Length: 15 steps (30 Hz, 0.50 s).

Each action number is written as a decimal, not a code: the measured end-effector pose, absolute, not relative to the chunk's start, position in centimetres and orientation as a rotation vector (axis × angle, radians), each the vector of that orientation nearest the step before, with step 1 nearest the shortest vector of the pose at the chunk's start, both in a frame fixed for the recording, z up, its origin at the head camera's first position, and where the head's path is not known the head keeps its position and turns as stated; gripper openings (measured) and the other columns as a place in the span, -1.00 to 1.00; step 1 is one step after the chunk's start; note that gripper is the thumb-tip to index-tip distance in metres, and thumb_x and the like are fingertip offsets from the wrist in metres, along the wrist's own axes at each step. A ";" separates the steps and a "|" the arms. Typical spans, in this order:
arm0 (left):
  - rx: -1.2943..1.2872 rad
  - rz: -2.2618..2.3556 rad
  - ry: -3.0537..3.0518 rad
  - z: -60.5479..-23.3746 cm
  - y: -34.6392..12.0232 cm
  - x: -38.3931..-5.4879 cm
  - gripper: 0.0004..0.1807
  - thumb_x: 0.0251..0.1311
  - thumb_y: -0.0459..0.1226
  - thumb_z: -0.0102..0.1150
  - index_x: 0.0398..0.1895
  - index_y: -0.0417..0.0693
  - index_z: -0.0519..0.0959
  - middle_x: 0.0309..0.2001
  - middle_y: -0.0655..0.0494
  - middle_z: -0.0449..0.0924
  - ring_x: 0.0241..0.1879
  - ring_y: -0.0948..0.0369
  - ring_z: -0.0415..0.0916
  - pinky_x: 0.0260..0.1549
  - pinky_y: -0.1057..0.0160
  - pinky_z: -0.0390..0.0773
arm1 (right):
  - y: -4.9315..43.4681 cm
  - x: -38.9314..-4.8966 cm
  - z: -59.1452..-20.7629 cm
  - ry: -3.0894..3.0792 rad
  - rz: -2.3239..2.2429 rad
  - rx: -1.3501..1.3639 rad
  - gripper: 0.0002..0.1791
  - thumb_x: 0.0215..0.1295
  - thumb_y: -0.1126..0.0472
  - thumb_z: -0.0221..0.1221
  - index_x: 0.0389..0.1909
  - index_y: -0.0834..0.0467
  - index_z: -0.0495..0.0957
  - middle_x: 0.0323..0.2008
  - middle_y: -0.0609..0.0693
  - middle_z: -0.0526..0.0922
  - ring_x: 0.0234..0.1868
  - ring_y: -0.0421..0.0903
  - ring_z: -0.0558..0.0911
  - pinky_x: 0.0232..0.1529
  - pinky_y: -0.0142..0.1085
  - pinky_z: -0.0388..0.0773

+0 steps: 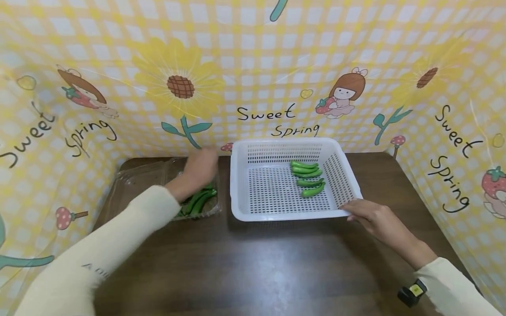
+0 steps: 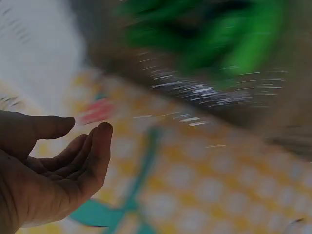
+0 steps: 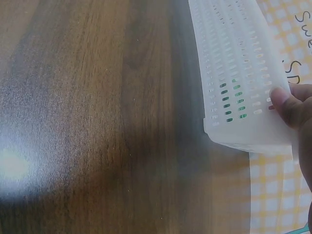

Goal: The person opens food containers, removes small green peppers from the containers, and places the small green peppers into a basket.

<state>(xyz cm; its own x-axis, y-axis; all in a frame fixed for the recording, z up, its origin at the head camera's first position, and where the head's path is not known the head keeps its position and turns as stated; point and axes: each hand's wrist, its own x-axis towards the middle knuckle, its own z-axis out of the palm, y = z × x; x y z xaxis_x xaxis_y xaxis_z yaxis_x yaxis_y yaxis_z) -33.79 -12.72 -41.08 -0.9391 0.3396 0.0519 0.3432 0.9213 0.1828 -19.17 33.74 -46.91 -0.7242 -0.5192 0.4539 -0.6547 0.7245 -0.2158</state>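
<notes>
A white perforated basket (image 1: 261,216) stands mid-table, with several small glossy green peppers (image 1: 307,171) lying in its right half. My right hand (image 1: 381,221) grips the basket's near right corner, and the right wrist view has the thumb pressing on the outer wall near the rim. Left of the basket, my left hand (image 1: 199,169) is raised over a clear plastic box (image 1: 215,210) that holds more green peppers (image 1: 203,199). In the left wrist view the fingers of that hand (image 2: 63,170) bend loosely, nothing between them and the thumb; the peppers there are blurred.
The box's clear lid (image 1: 136,186) lies folded back on the left of the dark wooden table (image 1: 253,263). A yellow checked cloth (image 1: 253,66) with printed flowers and lettering walls in the back and both sides, close behind the basket.
</notes>
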 end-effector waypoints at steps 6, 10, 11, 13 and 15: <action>-0.484 -0.184 -3.158 -44.9 -17.7 -32.9 -0.69 0.36 -0.35 0.17 -0.17 -0.59 0.46 -0.27 -0.49 0.51 -0.31 -0.28 0.56 -0.48 -0.09 0.67 | 33.8 -19.2 -47.3 -2.544 0.520 0.897 -0.52 -0.07 0.41 0.51 -0.03 0.16 0.75 -0.05 0.05 0.80 -0.04 0.08 0.77 0.30 -0.77 0.21; -0.491 -0.102 -3.187 -46.5 -18.5 -32.6 -0.68 0.28 -0.38 0.23 -0.20 -0.59 0.44 -0.24 -0.54 0.48 -0.21 -0.35 0.53 -0.36 -0.14 0.69 | 33.8 -19.4 -47.2 -2.545 0.529 0.905 -0.52 -0.07 0.42 0.51 -0.03 0.15 0.76 -0.06 0.03 0.80 -0.05 0.06 0.77 0.30 -0.77 0.22; -0.496 -0.104 -3.191 -46.7 -18.6 -32.7 -0.75 0.29 -0.42 0.18 -0.23 -0.56 0.44 -0.25 -0.54 0.48 -0.23 -0.34 0.53 -0.38 -0.12 0.68 | 33.8 -19.4 -47.2 -2.546 0.529 0.907 -0.53 -0.07 0.41 0.51 -0.03 0.15 0.75 -0.06 0.02 0.80 -0.05 0.06 0.77 0.30 -0.77 0.22; -0.496 -0.139 -3.198 -47.0 -18.7 -32.8 -0.89 0.30 -0.49 0.04 -0.31 -0.49 0.45 -0.27 -0.51 0.48 -0.27 -0.30 0.53 -0.46 -0.08 0.65 | 33.8 -19.4 -47.2 -2.549 0.525 0.907 -0.53 -0.07 0.40 0.51 -0.03 0.14 0.76 -0.06 0.02 0.80 -0.04 0.06 0.77 0.31 -0.76 0.21; -0.495 -0.188 -3.202 -47.3 -18.8 -33.1 -0.88 0.29 -0.55 -0.07 -0.39 -0.40 0.45 -0.30 -0.45 0.48 -0.32 -0.23 0.54 -0.53 -0.01 0.60 | 33.8 -19.4 -47.2 -2.550 0.521 0.904 -0.53 -0.07 0.40 0.51 -0.03 0.14 0.76 -0.07 0.02 0.80 -0.04 0.06 0.77 0.32 -0.76 0.20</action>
<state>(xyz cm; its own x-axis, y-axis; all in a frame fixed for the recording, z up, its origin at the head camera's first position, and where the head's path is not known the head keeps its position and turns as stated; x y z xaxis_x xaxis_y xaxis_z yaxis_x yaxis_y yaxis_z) -33.08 -18.79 -47.30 -0.9483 0.3060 -0.0844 0.2940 0.9469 0.1298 -19.35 33.79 -47.19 -0.7187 -0.5136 0.4687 -0.6562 0.7239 -0.2130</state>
